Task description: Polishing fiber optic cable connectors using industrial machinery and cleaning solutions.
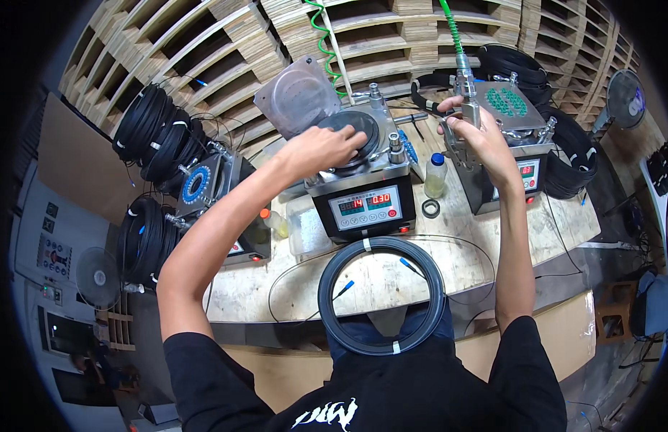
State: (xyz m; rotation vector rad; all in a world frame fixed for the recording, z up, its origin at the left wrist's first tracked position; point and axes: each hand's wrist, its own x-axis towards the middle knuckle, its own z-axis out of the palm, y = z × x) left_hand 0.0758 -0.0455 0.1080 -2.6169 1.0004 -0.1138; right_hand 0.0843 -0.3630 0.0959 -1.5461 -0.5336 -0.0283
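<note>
My left hand reaches over the middle bench machine, its bent fingers closed on a round black disc on top. Whether anything small lies under the fingers is hidden. In my right hand is an air blow gun, gripped by its handle and hanging from a green coiled hose. The gun is above the gap between the middle and right machines. Behind my left hand, a clear square plate with a round centre leans at the back of the middle machine, whose front panel has lit red digits.
Similar machines stand left and right. A blue-capped bottle, a black ring, an orange-capped bottle and a clear tub surround the middle one. A black cable coil overhangs the near edge. Wooden pallets line the back.
</note>
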